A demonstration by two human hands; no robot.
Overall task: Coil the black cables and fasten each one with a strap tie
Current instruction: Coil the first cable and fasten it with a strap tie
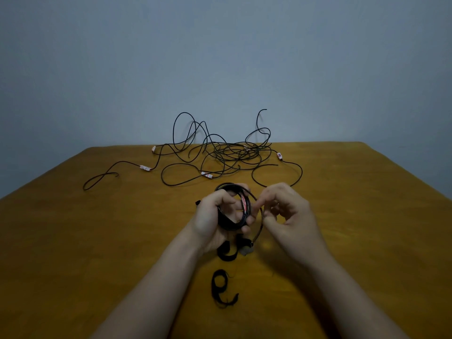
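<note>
Coil of black cable [226, 221] gripped in my left hand [210, 216], fingers wrapped round. My right hand [288, 211] pinches loose outer turn just beside. Strap tie [213, 286] on table [97, 241] nearer me than hands; second strap tie [226, 255] under left hand. Tangled cables [232, 152] beyond hands.

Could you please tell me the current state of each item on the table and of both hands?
Coiled black cable: wound into loops, held; whether strapped is unclear.
Tangled loose black cables: uncoiled, on the brown wooden table.
Near black fabric strap tie: curled, lying unused.
Second black strap tie: lying below the hands, unused.
Left hand: grips the coil.
Right hand: pinches the coil's loose turn.
</note>
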